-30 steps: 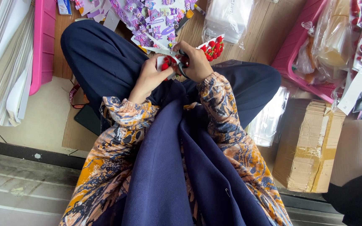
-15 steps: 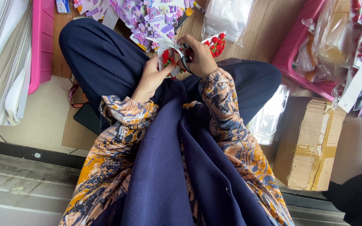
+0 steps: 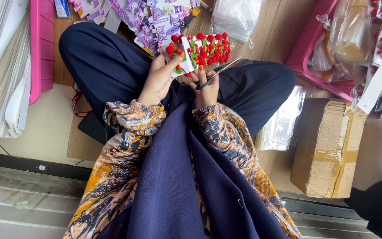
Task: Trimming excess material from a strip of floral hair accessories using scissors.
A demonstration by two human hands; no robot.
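- Your left hand [image 3: 158, 77] is closed around a white card of red clips [image 3: 200, 51].
- Your right hand [image 3: 208, 86] grips scissors [image 3: 217, 73] just under the card.
- A pink tray [image 3: 308, 53] sits off to the right.

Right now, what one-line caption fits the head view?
Seated person's left hand holds cards of red clips; right hand holds scissors.

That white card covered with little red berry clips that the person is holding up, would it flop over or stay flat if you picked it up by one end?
The card of red clips probably stays fairly flat: the left hand pinches only its left end and the rest juts out unsagging. It looks light, held by fingertips. Its bumpy clips likely aid grip, though they might snag.
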